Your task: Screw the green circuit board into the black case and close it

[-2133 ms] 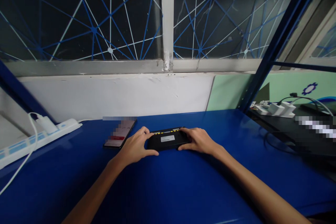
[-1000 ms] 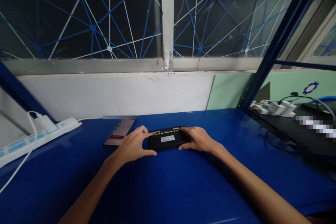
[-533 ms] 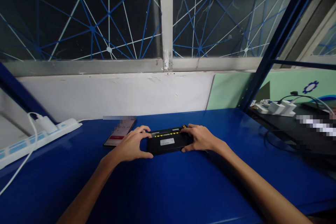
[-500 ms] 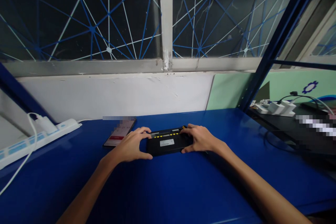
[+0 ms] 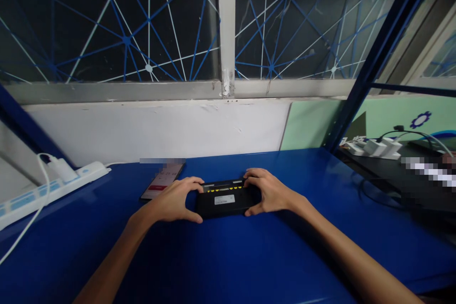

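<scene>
A flat black case (image 5: 213, 209) lies at the middle of the blue table, with a white label on top and a row of yellow half-round marks along its far part. My left hand (image 5: 176, 201) grips its left end, thumb at the near edge and fingers at the far edge. On the opposite end, my right hand (image 5: 265, 191) is closed around the case in the same way, hiding that corner. Just behind my left hand rests a phone (image 5: 160, 180) with a lit screen, partly covered by the hand.
A white power strip (image 5: 85, 173) with a plugged-in charger and cable lies at the left. Blue rack posts (image 5: 356, 90) rise on both sides. At the right, a black surface (image 5: 377, 175) holds plugs and cables. A wall and window stand behind the blue table (image 5: 228, 256).
The black case has come slightly nearer to me and a little left, with both hands on it. A small yellow part by my right fingers is no longer visible.
</scene>
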`<state>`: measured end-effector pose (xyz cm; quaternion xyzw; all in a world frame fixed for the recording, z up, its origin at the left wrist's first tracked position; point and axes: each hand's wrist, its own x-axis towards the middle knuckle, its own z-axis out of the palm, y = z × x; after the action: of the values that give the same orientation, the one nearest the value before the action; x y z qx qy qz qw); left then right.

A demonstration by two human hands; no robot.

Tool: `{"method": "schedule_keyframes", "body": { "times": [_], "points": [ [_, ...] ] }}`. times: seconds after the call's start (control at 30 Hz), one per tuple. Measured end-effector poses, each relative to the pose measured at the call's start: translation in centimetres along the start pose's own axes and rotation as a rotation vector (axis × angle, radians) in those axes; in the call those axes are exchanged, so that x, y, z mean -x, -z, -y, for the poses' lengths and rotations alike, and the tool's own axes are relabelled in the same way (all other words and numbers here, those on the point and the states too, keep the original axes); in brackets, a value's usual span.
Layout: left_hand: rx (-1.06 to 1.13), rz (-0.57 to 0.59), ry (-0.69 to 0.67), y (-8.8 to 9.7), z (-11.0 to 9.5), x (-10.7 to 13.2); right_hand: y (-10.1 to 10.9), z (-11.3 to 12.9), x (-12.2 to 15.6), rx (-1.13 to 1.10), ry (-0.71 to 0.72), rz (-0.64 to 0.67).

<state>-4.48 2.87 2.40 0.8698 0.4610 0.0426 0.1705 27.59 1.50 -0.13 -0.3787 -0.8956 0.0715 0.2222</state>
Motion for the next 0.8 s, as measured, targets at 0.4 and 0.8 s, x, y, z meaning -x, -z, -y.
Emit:
{"method": "schedule_keyframes", "body": {
  "times": [0.4,0.8],
  "points": [
    [0.023,-0.015,-0.038,-0.14,0.88,-0.18,0.41,0.97,0.16,-0.043,-0.069,0.011],
    [0.006,-0.017,-0.022,0.11,0.22,-0.16,0.46,1.05,0.15,-0.029,-0.054,0.023]
  ]
}}
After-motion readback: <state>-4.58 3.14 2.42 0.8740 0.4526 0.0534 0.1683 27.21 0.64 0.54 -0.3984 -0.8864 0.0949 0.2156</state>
